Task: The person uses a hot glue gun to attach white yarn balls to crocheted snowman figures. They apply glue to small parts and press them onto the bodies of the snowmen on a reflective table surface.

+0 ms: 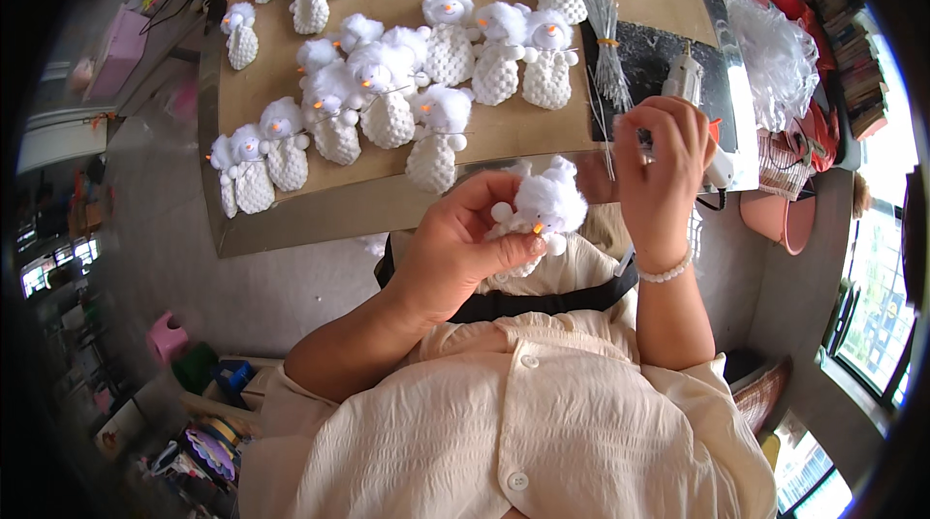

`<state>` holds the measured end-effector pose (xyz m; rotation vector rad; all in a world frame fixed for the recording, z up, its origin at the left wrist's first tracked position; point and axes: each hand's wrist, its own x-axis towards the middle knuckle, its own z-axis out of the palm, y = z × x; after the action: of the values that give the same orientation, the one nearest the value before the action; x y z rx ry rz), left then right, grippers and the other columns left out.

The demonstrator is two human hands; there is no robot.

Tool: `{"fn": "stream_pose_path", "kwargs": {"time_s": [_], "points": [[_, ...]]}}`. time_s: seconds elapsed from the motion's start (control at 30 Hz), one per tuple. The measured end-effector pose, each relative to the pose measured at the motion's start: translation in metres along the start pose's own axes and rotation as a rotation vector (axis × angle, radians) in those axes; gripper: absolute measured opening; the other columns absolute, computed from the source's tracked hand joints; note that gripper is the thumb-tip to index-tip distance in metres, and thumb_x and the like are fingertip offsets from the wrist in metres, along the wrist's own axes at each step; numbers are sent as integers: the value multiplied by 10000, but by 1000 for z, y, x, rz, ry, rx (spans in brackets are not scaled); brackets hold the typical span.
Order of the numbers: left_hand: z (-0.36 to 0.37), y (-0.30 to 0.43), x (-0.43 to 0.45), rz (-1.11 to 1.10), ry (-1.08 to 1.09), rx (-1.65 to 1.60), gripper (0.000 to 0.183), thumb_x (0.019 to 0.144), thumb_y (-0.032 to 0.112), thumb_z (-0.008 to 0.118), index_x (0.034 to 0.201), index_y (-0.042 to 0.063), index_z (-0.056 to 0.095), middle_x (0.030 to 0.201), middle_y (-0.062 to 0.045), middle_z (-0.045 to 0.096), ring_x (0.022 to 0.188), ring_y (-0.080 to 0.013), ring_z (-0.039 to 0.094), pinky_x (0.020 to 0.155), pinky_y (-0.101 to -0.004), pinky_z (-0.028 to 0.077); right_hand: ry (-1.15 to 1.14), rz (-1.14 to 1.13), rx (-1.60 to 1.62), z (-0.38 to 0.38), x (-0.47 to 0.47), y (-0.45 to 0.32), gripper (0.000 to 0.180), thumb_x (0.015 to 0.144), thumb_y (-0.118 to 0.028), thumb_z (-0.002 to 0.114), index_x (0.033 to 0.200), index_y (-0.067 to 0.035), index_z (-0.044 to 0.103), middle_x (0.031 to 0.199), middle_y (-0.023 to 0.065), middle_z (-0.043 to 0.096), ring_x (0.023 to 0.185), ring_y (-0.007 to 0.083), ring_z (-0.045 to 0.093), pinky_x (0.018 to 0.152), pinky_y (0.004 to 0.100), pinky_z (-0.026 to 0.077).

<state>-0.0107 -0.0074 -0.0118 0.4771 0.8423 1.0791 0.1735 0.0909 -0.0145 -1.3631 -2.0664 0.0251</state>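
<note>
My left hand holds a white crocheted snowman doll with a fluffy hat and an orange nose, just off the table's near edge. To its right my right hand is raised with bent fingers, thumb near the forefinger; whether something thin is between them I cannot tell. Several finished-looking snowman dolls lie in groups on the brown board, some with thin wires across the neck. A bundle of thin wires, tied with an orange band, lies on a dark marbled plate behind my right hand. Loose wires lie beside it.
A white glue gun rests on the dark plate, partly behind my right hand. Clear plastic bags lie at the table's right. A pink bucket stands below that side. The metal table edge runs before me.
</note>
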Motion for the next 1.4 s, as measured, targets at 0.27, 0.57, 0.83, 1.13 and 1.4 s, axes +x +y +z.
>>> {"fn": "stream_pose_path", "kwargs": {"time_s": [0.27, 0.57, 0.83, 1.13, 1.4], "points": [[6, 7, 2, 181, -14, 148, 462, 804, -17, 668, 1204, 13, 440, 1061, -92, 601, 945, -163, 608, 790, -290, 523, -368, 629, 1066, -17, -1, -20, 123, 909, -84, 565, 942, 34, 574, 764, -5, 589, 671, 32, 534, 607, 172, 435], [12, 11, 3, 151, 67, 138, 380, 792, -41, 672, 1127, 10, 502, 1011, -72, 621, 923, -134, 607, 781, -264, 521, -827, 472, 1427, -13, -7, -23, 219, 899, -26, 552, 1098, 64, 561, 986, 31, 617, 886, 81, 556, 785, 237, 455], [9, 7, 5, 365, 239, 122, 174, 812, -21, 667, 966, -24, 587, 892, -77, 649, 794, -111, 631, 708, -228, 521, -578, 566, 1485, -15, -12, -39, 198, 912, -7, 532, 1094, 67, 557, 1013, 52, 615, 885, 108, 571, 784, 252, 467], [14, 8, 9, 321, 357, 178, 129, 844, 25, 643, 930, -15, 555, 782, -20, 602, 670, -51, 554, 571, -203, 460, 38, -243, 386, -15, -8, -47, 286, 670, 52, 699, 924, -18, 589, 783, 67, 619, 689, 216, 600, 641, 323, 437], [12, 3, 13, 555, 421, 652, 147, 846, 17, 633, 959, -32, 553, 780, -1, 597, 697, -25, 527, 587, -195, 446, 152, -360, 456, 7, -11, -55, 327, 643, 38, 710, 936, -17, 575, 816, 67, 636, 714, 212, 620, 617, 304, 434]]}}
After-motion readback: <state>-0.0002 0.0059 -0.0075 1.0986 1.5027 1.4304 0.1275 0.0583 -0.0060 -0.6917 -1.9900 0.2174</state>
